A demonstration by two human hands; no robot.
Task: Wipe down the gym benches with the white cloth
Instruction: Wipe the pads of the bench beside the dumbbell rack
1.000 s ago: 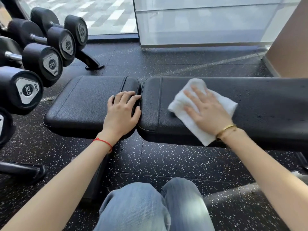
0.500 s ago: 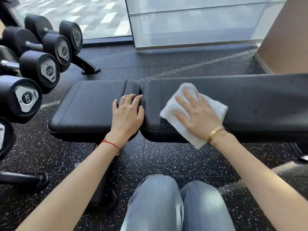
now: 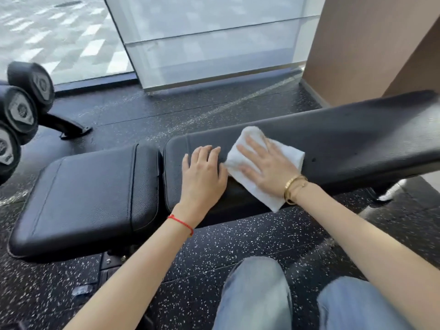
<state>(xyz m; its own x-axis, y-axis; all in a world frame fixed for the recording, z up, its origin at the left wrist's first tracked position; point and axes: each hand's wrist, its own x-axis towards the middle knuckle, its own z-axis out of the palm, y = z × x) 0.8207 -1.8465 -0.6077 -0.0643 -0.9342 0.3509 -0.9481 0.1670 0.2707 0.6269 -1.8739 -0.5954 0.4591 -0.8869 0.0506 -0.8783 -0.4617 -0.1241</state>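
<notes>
A black padded gym bench lies across the view, with a short seat pad point(image 3: 83, 194) on the left and a long back pad point(image 3: 345, 141) running off to the right. A folded white cloth point(image 3: 254, 194) lies on the long pad near its left end and hangs over the front edge. My right hand point(image 3: 266, 167) presses flat on the cloth, fingers spread. My left hand point(image 3: 202, 175) rests flat on the long pad just left of the cloth, holding nothing.
A rack of black dumbbells point(image 3: 19, 110) stands at the far left, with its foot point(image 3: 69, 129) on the speckled rubber floor. A glass wall point(image 3: 214, 44) runs behind the bench and a brown wall point(image 3: 371, 44) stands at the right. My jeans-clad knees point(image 3: 257, 296) are below.
My left hand has moved from the seat pad across the gap onto the long pad, beside the cloth. The view has shifted right, and the cloth and right hand stay near the pad's left end.
</notes>
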